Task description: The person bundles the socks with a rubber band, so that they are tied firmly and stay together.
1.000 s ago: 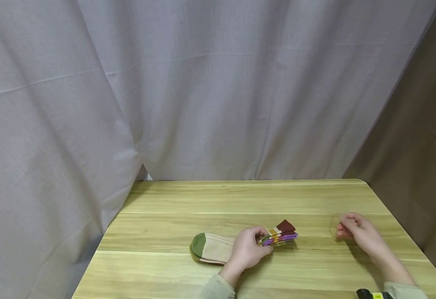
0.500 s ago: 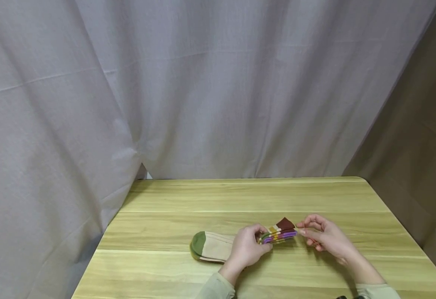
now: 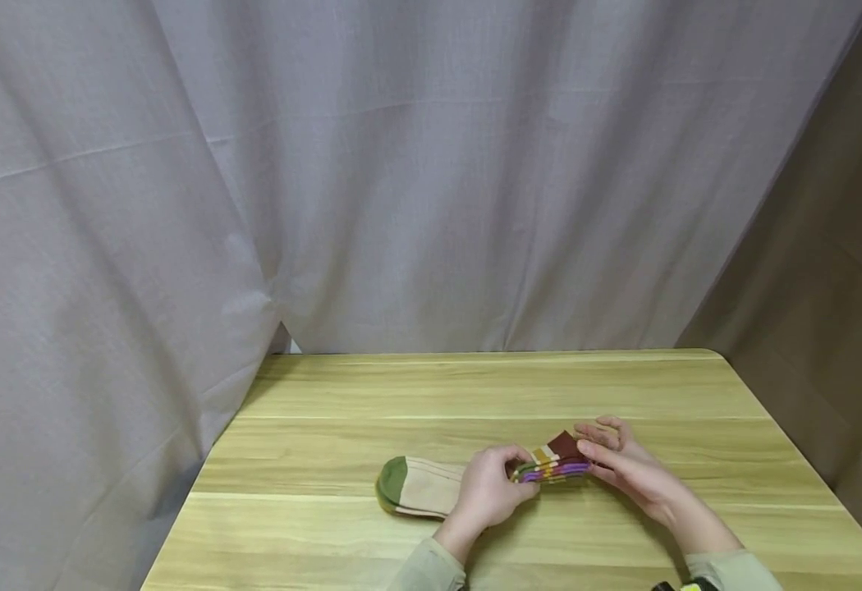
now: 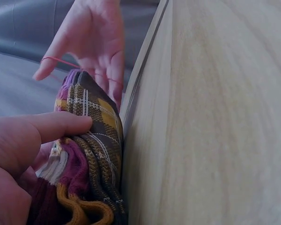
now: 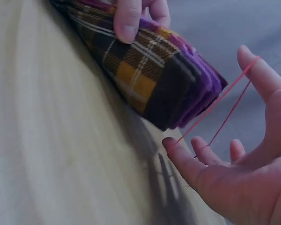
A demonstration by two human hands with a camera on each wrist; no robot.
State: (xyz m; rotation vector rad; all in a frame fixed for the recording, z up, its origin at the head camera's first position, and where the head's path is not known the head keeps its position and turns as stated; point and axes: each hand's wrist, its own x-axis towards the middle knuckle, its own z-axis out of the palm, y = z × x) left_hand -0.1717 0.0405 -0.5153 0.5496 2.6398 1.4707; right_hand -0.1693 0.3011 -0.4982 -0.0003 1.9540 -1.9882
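A stack of folded socks (image 3: 431, 488), cream with a green toe on top, lies on the table. Its maroon, purple and striped ends point right, and plaid shows on the underside in the right wrist view. My left hand (image 3: 486, 492) grips the stack around its middle, thumb on the near side, lifting the right end slightly. Just off that end is my right hand (image 3: 641, 480), fingers and thumb spread. A thin red rubber band (image 5: 218, 98) is stretched between its thumb and fingers, in front of the sock ends. The band is too fine to make out in the head view.
The wooden table (image 3: 313, 550) has its back edge against a grey curtain (image 3: 431, 230). A darker curtain (image 3: 830, 271) hangs along the right side. Part of a black and yellow device (image 3: 697, 585) shows at my right wrist.
My right hand has come left from the table's right side to the sock ends, and its fingers have spread with the band. The left hand keeps its hold on the socks.
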